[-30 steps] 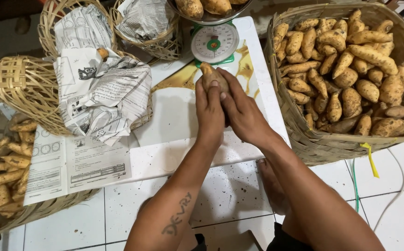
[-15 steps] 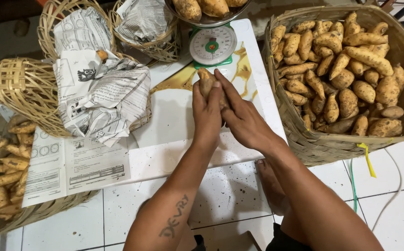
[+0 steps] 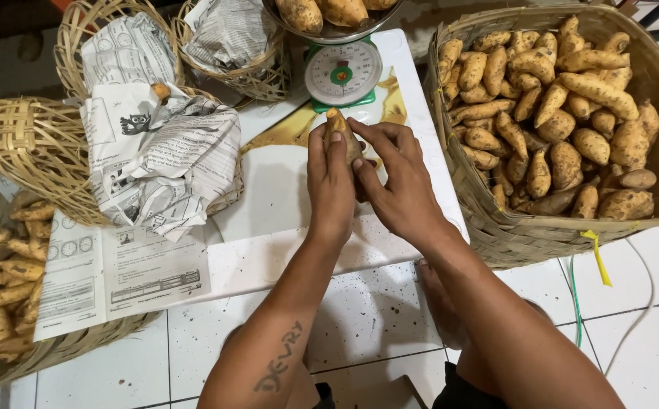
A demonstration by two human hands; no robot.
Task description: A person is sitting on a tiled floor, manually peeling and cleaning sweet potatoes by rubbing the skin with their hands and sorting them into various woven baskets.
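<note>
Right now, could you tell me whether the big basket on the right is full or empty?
Nearly full: the woven basket holds heaped sweet potatoes almost to its rim.

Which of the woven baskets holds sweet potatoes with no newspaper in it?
The big basket right of the right hand; the small baskets on the left are newspaper-lined.

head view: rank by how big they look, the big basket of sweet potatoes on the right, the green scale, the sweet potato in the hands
1. big basket
2. green scale, partly cut off at the top edge
3. sweet potato, mostly covered by the left hand and right hand
</note>
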